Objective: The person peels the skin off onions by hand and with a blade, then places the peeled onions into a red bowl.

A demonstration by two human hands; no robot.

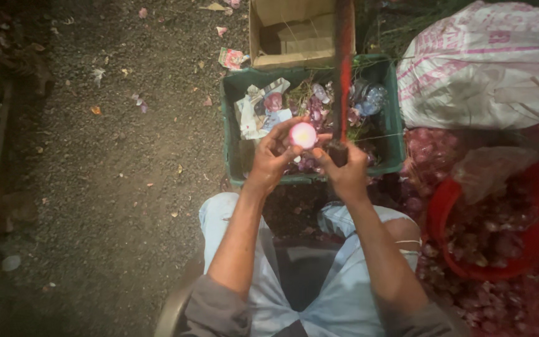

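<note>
Pink peeled onion sits pinched in our left grip, above the green crate's near edge; our right grip wraps a knife handle; open gravel lies leftward.

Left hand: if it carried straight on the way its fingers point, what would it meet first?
Probably the right hand, since the left hand reaches up and right around the round peeled pink-white onion held over the green plastic crate; depth is unclear.

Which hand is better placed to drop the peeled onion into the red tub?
Probably the left hand: it holds the peeled onion, while the right hand grips a knife. The red tub lies rightward, though.
</note>
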